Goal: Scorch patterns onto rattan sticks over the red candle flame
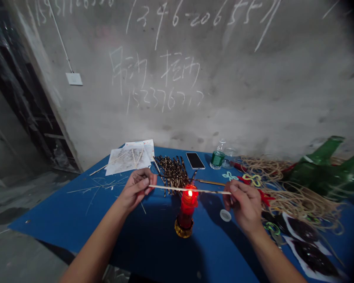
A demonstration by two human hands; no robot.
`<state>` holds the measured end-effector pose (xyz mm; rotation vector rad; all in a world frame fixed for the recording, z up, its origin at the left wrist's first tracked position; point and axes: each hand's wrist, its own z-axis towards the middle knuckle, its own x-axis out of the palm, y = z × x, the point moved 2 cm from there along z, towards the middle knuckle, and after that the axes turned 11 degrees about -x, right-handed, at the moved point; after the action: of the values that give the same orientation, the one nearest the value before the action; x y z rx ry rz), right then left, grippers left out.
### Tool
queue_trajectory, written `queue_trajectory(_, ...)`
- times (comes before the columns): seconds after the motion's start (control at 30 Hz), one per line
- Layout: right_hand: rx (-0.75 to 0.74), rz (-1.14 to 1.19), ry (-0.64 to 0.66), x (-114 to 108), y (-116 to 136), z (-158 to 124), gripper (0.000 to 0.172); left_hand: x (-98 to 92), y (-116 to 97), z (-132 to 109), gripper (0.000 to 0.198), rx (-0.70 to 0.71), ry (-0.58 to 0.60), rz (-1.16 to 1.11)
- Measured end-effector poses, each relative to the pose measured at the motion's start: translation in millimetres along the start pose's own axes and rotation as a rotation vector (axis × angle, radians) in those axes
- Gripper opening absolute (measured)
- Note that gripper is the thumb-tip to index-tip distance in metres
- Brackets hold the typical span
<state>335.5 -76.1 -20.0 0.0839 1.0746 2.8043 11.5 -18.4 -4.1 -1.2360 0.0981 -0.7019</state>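
A thin pale stick (165, 188) is held level between my two hands, across the flame of a lit red candle (187, 208) on a yellow glass base. My left hand (139, 188) pinches its left end. The right end, with dark marks near it, is between the fingers of my right hand (244, 202). Behind the candle lies a pile of dark-patterned sticks (172, 171). A small round white lid (225, 215) rests beside my right hand.
On the blue table (85, 212) are papers with pale sticks (129, 159) at back left, a phone (195, 160), a small bottle (217, 157), coiled cord (309, 204), green bottles (315, 161) and dark packets (312, 257) at right. A concrete wall stands behind.
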Motion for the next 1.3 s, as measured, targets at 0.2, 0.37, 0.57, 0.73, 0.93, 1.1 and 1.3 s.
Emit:
queue_trajectory(0.2,0.034,-0.039,-0.017,3,3,-1,0.055,1.7,1,0,0.038,0.006,-0.008,-0.017)
queue_trajectory(0.37,0.042,-0.111,-0.009,4,5,0,0.061,1.5,1,-1,0.036,0.001,-0.023,-0.029)
queue_trajectory(0.57,0.059,-0.078,-0.002,5,5,0,0.062,1.5,-1,-1,0.036,-0.021,-0.030,-0.020)
queue_trajectory(0.73,0.068,-0.062,0.005,6,4,0,0.062,3.4,-3,-1,0.037,-0.015,-0.021,-0.013)
queue_trajectory(0.93,0.046,-0.099,0.030,12,10,2,0.063,1.5,-2,-2,0.040,-0.032,-0.048,-0.030)
queue_trajectory(1.1,0.081,-0.084,0.042,16,11,1,0.065,0.6,-1,-2,0.041,-0.048,-0.066,-0.039)
queue_trajectory(1.3,0.099,-0.076,0.095,15,9,-2,0.066,1.4,-2,-2,0.040,-0.058,-0.087,-0.059)
